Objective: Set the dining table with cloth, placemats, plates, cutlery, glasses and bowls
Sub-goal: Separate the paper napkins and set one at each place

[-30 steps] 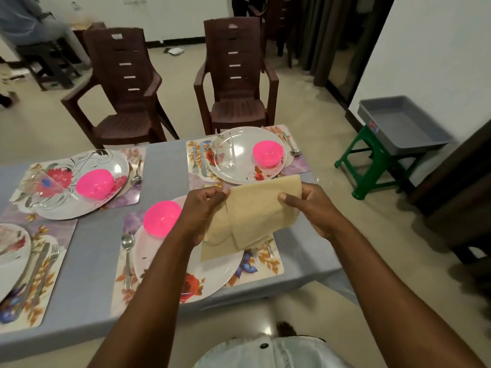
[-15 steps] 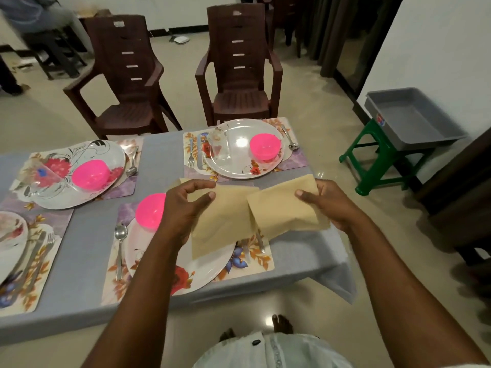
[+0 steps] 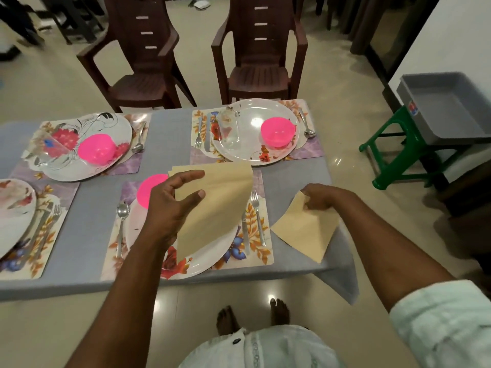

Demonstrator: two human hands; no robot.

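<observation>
— What has the left hand (image 3: pixel 170 208) got?

— A stack of tan napkins (image 3: pixel 215 205), thumb and fingers curled round its edge, hanging over the near plate (image 3: pixel 210 251).

— And the right hand (image 3: pixel 322 196)?

— It pinches a single napkin (image 3: pixel 305 229) by one corner; that one lies on the grey cloth (image 3: pixel 87 229), right of the near plate, just beyond the fork (image 3: pixel 257 216).

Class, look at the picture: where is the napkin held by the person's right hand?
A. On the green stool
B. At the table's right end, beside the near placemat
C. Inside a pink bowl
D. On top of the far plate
B: the right hand pinches a beige napkin over the grey cloth right of the near placemat.
</observation>
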